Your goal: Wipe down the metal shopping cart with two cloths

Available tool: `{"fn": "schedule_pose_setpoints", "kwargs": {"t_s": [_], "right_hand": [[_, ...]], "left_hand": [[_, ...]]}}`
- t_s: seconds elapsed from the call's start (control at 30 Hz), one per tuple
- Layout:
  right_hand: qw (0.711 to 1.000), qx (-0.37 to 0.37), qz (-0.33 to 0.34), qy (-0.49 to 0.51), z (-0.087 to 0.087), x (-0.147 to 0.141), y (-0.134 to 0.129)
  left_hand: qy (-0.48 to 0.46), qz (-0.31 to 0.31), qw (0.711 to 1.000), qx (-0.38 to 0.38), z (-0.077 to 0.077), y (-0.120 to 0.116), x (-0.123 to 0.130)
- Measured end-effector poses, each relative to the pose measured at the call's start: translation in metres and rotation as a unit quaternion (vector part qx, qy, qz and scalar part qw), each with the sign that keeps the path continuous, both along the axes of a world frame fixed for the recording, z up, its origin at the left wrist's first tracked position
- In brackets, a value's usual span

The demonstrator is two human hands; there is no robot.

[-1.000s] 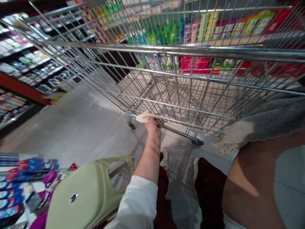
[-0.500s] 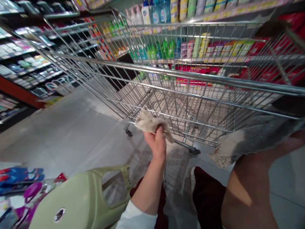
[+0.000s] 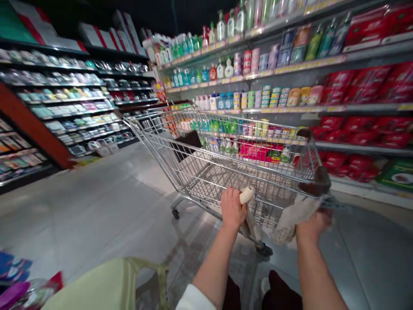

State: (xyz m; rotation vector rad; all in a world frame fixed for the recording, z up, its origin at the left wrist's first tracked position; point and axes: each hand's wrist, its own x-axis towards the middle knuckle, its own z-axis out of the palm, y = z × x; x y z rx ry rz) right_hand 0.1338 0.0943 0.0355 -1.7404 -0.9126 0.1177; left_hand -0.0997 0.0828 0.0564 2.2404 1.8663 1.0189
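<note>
A metal shopping cart [image 3: 193, 176] stands in front of me, side on. My left hand [image 3: 231, 207] is closed around a crumpled beige cloth [image 3: 247, 195] at the lower part of the cart's near side; part of the cloth hangs below the fist. At the cart's right end, my right hand [image 3: 314, 224] grips a pale, spotted rag [image 3: 295, 215] close under the dark corner bumper [image 3: 314, 183]. That hand is blurred, and its fingers are partly hidden. Whether either cloth touches the wires, I cannot tell.
A pale green plastic stool [image 3: 93, 286] stands at my lower left, beside a purple item [image 3: 14, 295] and other goods. Behind the cart, store shelves [image 3: 284, 69] hold bottles, jars and red packs. More shelving [image 3: 64, 103] lines the left. A caster [image 3: 263, 249] rests near my feet.
My view has tilted up, showing more shelves. My left hand has shifted right along the cart's side with its cloth. The right hand and its rag are now at the cart's right corner.
</note>
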Motion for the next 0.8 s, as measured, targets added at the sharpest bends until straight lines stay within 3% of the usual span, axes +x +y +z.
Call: {"fn": "schedule_pose_setpoints", "kwargs": {"t_s": [0.13, 0.3, 0.57, 0.8], "right_hand": [[0.999, -0.011, -0.041, 0.015, 0.006, -0.007, -0.015], [0.998, -0.048, -0.019, 0.03, 0.012, -0.017, -0.037], [0.998, -0.057, 0.008, 0.032, 0.016, -0.035, -0.081], [0.998, -0.057, -0.01, 0.039, 0.016, -0.031, -0.112]], "left_hand": [[0.003, -0.019, 0.998, -0.058, 0.011, -0.006, -0.008], [0.012, -0.019, 0.991, -0.131, 0.023, -0.023, -0.016], [0.043, -0.037, 0.985, -0.166, 0.033, -0.047, -0.039], [0.034, -0.041, 0.983, -0.176, 0.036, -0.075, -0.039]]}}
